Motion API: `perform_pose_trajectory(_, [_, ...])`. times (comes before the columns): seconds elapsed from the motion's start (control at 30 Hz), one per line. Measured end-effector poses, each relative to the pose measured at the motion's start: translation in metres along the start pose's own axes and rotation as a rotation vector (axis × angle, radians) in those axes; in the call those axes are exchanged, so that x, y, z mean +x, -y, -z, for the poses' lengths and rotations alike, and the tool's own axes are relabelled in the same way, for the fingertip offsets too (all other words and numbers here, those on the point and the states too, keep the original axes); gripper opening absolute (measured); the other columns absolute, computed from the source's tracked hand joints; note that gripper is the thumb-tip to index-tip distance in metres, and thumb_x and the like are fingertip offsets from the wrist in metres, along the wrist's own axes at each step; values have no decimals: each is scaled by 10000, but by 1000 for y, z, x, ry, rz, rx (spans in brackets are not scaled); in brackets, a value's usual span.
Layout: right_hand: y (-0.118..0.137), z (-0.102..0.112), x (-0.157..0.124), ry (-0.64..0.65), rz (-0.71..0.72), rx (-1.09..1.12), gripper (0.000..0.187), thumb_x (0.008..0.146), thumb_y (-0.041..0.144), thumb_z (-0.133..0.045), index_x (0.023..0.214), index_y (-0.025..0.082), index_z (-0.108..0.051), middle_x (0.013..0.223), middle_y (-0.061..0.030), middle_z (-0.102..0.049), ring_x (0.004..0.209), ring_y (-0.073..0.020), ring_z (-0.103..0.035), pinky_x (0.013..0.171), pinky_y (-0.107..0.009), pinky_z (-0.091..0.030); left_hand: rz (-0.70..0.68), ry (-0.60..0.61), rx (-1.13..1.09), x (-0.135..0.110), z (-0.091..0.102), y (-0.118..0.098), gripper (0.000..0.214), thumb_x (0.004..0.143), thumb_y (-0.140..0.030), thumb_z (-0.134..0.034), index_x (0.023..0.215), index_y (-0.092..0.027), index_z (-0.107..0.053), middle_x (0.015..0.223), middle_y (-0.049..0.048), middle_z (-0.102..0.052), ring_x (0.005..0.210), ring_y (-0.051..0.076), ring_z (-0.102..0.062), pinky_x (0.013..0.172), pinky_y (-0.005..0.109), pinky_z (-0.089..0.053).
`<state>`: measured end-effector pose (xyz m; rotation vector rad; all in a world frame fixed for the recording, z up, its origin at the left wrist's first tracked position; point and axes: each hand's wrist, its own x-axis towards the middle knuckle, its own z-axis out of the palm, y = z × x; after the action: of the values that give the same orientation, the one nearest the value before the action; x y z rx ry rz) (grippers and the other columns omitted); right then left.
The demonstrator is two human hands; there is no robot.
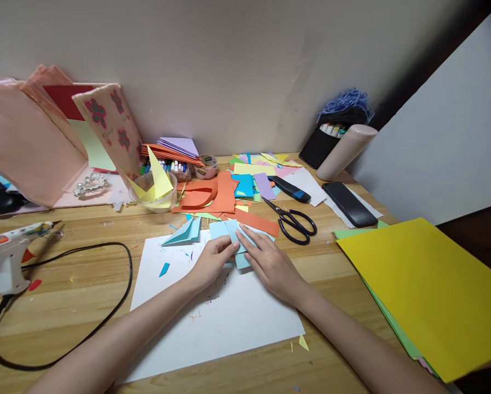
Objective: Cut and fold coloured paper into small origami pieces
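Facing the desk (85, 295), you have a glue gun (12, 265), a folded blue piece (186, 232), your left hand (212, 261), its grip pinching light blue paper (231, 230) above the white sheet (245, 323), your right hand (275, 269), fingers across that paper, grip unclear, then scissors (285, 215).

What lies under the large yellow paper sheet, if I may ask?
Beneath the large yellow paper sheet, light green paper and a pink sliver show at left; the rest is covered.

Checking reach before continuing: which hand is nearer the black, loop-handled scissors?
Right. The right hand, on light-blue paper, sits left of the scissors, toward the person; the left hand, at the same paper, is farther left.
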<state>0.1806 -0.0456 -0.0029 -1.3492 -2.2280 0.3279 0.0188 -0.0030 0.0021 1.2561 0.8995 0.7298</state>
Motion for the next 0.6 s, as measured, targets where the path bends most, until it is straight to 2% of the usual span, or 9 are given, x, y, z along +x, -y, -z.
perform_pose_trajectory(0.07, [0, 1, -1, -35, -43, 128, 439, 915, 225, -325, 1352, 266, -320, 1376, -52, -384, 1218, -210, -389, 987, -422, -365, -8, -19, 19, 1, 0, 2, 363, 755, -442, -547, 563, -162, -419, 568, -34, -392, 568, 98, -393, 580, 222, -383])
perform_pose_trajectory(0.13, [-2, 2, -2, -106, -168, 302, 387, 913, 262, -346, 1293, 242, -416, 1274, -74, -499, 1158, -207, -455, 960, -397, -386, -12, -9, 17, 0, -1, 4, 350, 774, -456, -516, 600, -161, -447, 597, -22, -434, 597, 109, -422, 608, 231, -394])
perform_pose_trajectory(0.2, [-5, 2, -2, -147, -341, 490, 331, 890, 320, -408, 1179, 208, -523, 1085, -84, -608, 997, -202, -558, 846, -345, -459, -10, 15, 40, 0, -1, 7, 341, 793, -471, -478, 659, -157, -487, 648, -2, -484, 638, 125, -450, 634, 242, -402])
perform_pose_trajectory(0.27, [-8, 2, -1, -135, -455, 648, 273, 841, 363, -490, 1009, 178, -601, 905, -62, -641, 834, -184, -595, 720, -290, -482, -9, 16, 115, -1, -1, 9, 352, 809, -479, -444, 681, -155, -497, 660, 5, -491, 641, 130, -448, 623, 241, -391])
perform_pose_trajectory(0.37, [-12, 3, 0, -99, -494, 790, 220, 781, 367, -568, 809, 155, -620, 786, -32, -624, 752, -162, -574, 664, -257, -456, -32, -15, 244, -2, 0, 10, 361, 832, -462, -410, 648, -158, -468, 619, -12, -442, 601, 120, -408, 578, 229, -353])
perform_pose_trajectory(0.47, [-12, 4, 2, -83, -528, 861, 214, 749, 361, -601, 750, 147, -616, 744, -20, -604, 717, -148, -554, 653, -251, -437, -52, -53, 325, -3, 0, 9, 379, 839, -450, -403, 591, -164, -421, 564, -33, -380, 555, 106, -358, 537, 224, -309])
perform_pose_trajectory(0.6, [-11, 4, 3, -103, -578, 941, 221, 723, 365, -626, 730, 145, -605, 719, -15, -587, 683, -138, -540, 630, -246, -428, -41, -12, 308, -5, -3, 7, 335, 803, -450, -465, 645, -156, -495, 603, -12, -487, 585, 125, -435, 548, 231, -345])
